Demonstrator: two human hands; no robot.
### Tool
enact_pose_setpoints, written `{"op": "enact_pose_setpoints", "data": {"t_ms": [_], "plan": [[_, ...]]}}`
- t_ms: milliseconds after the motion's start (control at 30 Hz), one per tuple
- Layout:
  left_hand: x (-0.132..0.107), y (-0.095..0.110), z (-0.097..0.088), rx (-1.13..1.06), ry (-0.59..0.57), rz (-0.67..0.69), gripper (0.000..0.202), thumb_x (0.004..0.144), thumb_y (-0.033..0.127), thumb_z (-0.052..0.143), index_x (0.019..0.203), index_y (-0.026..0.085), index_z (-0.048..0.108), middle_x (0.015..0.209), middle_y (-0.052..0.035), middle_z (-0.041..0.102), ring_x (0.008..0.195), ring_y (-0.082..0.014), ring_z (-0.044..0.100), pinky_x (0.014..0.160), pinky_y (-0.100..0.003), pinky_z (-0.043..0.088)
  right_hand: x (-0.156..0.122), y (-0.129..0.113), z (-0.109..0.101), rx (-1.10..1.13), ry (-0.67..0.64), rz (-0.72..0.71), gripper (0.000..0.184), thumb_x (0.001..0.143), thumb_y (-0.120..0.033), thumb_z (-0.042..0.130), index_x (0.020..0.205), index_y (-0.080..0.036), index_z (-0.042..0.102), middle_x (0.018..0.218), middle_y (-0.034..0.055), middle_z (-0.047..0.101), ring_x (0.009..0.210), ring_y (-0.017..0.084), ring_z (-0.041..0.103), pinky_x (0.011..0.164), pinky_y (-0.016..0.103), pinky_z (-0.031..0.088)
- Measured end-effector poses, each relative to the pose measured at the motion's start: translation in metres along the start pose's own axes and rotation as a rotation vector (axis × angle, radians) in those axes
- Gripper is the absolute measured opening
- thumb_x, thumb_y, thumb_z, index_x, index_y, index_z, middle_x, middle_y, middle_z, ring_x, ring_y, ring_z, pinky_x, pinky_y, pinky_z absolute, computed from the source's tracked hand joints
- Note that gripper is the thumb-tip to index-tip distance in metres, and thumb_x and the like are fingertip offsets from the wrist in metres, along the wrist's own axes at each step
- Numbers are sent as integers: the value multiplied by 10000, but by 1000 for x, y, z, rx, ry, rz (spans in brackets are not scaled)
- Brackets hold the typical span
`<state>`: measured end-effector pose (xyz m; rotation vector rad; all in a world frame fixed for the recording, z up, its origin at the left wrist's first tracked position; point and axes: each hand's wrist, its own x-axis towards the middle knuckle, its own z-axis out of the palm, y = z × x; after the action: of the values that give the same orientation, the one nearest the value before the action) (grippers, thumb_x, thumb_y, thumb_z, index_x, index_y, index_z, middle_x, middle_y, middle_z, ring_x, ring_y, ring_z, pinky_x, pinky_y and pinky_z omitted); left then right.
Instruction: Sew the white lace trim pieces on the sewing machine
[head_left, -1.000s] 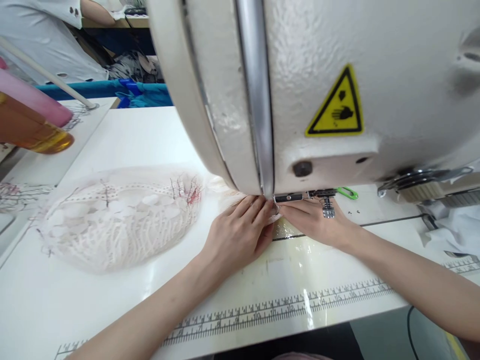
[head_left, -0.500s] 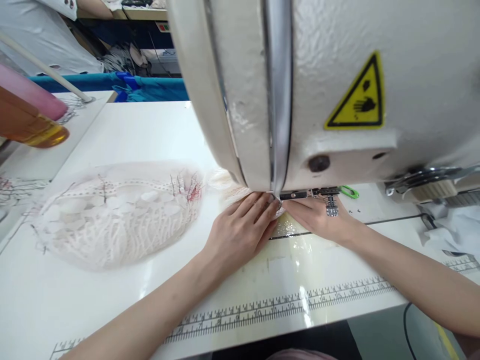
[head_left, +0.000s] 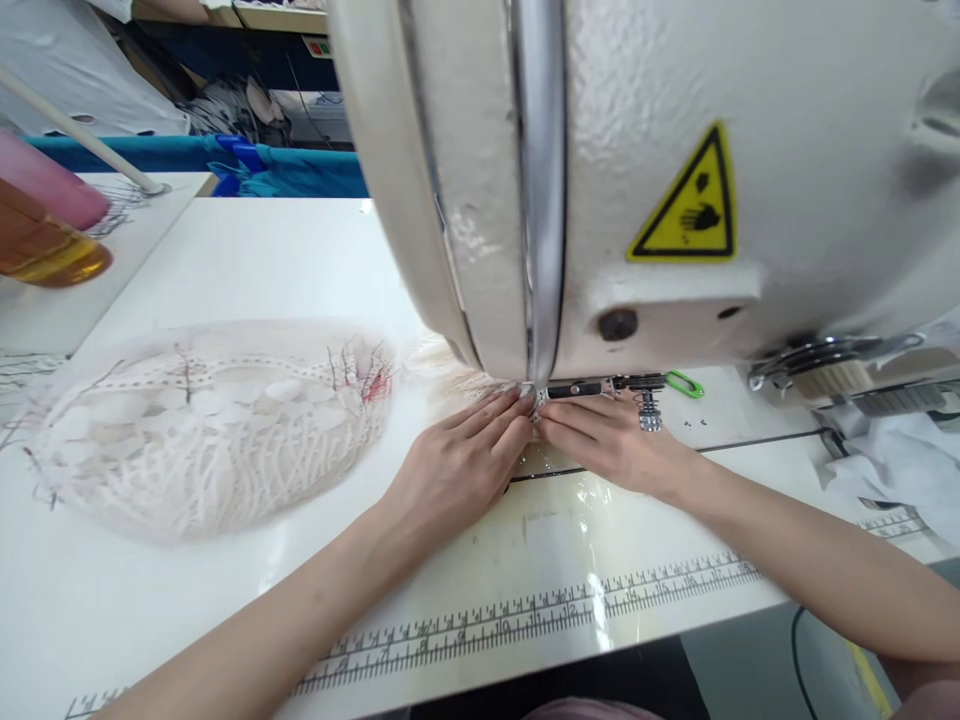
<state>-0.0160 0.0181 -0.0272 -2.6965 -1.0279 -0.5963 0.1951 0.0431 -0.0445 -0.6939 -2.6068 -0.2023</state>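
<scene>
My left hand [head_left: 459, 462] lies over pale lace fabric [head_left: 429, 368] just left of the sewing machine's needle area, fingers together and fingertips pressed down on it. My right hand [head_left: 611, 440] is low on the bed to the right of the presser foot, its fingers closed at the fabric's edge; part of it is behind the metal guide [head_left: 577, 389]. Both sets of fingertips nearly meet in front of the foot. Above them stands the white sewing machine head [head_left: 480, 200]. Most of the fabric between my hands is hidden.
An oval see-through pouch of pale lace pieces and thread ends [head_left: 217, 430] lies at left. A printed ruler [head_left: 517, 625] runs along the front edge. A green clip [head_left: 685, 384], white cloth [head_left: 896, 465], thread cones [head_left: 56, 240] and a blue cloth bin [head_left: 307, 172] surround the work.
The view has shifted slightly, moving most things a little left. My left fingers have drawn closer together beside the foot, and less white fabric edge shows between my hands.
</scene>
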Motion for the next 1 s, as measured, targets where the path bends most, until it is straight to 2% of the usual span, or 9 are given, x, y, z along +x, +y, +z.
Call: {"op": "enact_pose_setpoints", "data": {"t_ms": [200,467,667,1000], "plan": [[0,-3,2,5,10,-1,207,922,108,436,993,92,630,1148,-124,671,1077,-227,641,936,-363,561,2,-10,4,-97,97,-31,198,894,-73,512,1003,-196,622,943,-19,685,1018,109,574,786,252,468],[-4,-7,1,3,-10,16,275,924,129,427,1118,90,617,1200,-128,641,1120,-246,613,964,-394,545,-1,-8,1,-5,20,33,302,882,-63,504,1092,-252,613,1025,-12,675,966,120,582,780,262,457],[-6,-7,4,28,14,44,258,926,138,454,1102,65,628,1201,-138,637,1099,-257,626,940,-410,560,1,-9,-1,-33,-1,60,282,893,-53,481,1056,-245,607,989,-17,676,935,114,583,797,264,441],[-6,-4,4,77,-5,25,271,920,131,461,1125,77,630,1201,-119,639,1103,-259,625,931,-410,562,2,-7,0,-96,-11,40,291,879,-26,448,1016,-228,606,985,-14,668,883,110,556,710,257,400]]}}
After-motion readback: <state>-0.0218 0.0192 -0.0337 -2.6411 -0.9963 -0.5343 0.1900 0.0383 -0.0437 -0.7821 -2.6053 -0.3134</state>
